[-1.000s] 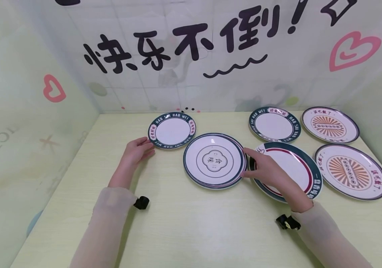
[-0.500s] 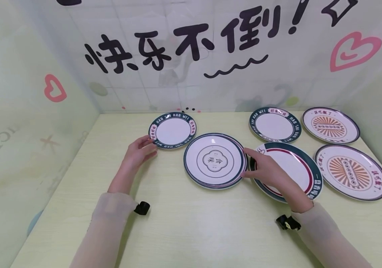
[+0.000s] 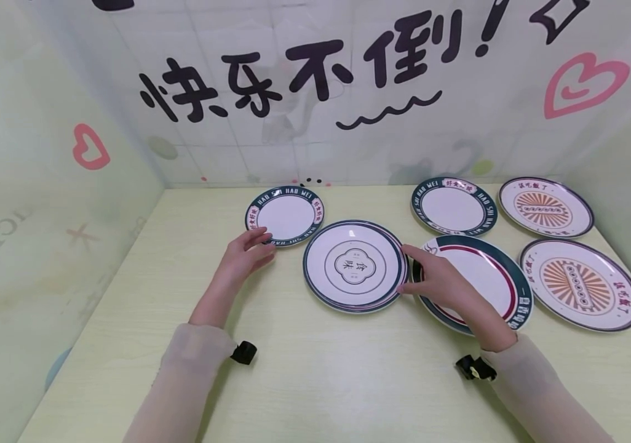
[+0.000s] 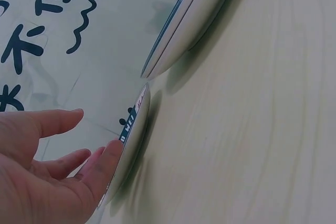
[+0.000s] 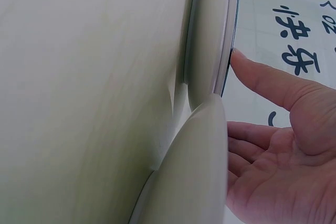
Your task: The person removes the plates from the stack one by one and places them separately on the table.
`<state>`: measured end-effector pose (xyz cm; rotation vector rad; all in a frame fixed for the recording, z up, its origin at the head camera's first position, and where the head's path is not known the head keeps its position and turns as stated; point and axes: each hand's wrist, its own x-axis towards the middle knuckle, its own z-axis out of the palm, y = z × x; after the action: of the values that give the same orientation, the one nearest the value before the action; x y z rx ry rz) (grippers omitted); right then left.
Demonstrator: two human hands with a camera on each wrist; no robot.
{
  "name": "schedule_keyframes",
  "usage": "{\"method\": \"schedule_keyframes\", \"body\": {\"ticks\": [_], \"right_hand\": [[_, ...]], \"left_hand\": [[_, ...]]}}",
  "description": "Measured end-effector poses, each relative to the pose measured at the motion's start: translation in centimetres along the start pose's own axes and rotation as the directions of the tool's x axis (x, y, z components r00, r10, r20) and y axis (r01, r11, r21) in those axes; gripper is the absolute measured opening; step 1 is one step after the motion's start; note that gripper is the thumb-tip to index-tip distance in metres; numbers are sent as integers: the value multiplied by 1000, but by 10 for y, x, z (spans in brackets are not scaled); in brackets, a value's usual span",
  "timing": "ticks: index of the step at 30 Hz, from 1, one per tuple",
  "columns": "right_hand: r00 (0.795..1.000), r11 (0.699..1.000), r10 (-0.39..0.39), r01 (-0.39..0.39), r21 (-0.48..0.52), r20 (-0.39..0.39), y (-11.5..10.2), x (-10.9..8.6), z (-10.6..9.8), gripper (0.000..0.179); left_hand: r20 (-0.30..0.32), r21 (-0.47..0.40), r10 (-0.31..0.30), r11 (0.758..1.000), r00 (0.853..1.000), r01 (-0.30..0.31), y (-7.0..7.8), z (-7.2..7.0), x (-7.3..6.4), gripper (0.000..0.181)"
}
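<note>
In the head view a round white plate (image 3: pixel 355 264) with dark blue rim lines and a motif at its centre lies mid-table. Doubled edges in the right wrist view show plates stacked there. My right hand (image 3: pixel 438 278) touches the stack's right rim, its thumb (image 5: pixel 262 74) against the edge. My left hand (image 3: pixel 245 255) hovers by the front left edge of a small green-rimmed plate (image 3: pixel 285 215). In the left wrist view its fingers are loosely spread and hold nothing; whether a fingertip touches that plate I cannot tell.
A larger green-rimmed plate (image 3: pixel 476 277) lies under my right hand and forearm. Behind it sits another small green-rimmed plate (image 3: pixel 454 208). Two sunburst plates (image 3: pixel 545 208) stand at the far right. Printed cloth walls (image 3: pixel 304 147) close off the back and sides.
My left hand has shifted to the right and slightly toward me, along the front of the small plate. My right hand and the plates look unmoved.
</note>
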<state>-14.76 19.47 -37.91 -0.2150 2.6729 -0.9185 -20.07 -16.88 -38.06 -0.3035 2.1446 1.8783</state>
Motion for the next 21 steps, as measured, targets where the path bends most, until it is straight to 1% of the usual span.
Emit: {"method": "schedule_keyframes", "body": {"ticks": [6, 11, 14, 21], "right_hand": [[1000, 1000, 1, -1, -1, -3, 0, 0, 0, 82], [1000, 1000, 2, -2, -7, -4, 0, 0, -1, 82], [1000, 1000, 2, -3, -9, -2, 0, 0, 0, 82], [1000, 1000, 3, -3, -7, -5, 1, 1, 0, 82]], "left_hand": [[17, 26, 5, 1000, 1000, -5, 1, 12, -3, 61], [32, 101, 9, 995, 999, -12, 0, 18, -5, 61], [42, 140, 20, 990, 999, -25, -2, 22, -5, 59], [77, 170, 52, 983, 996, -64, -8, 30, -6, 54]]}}
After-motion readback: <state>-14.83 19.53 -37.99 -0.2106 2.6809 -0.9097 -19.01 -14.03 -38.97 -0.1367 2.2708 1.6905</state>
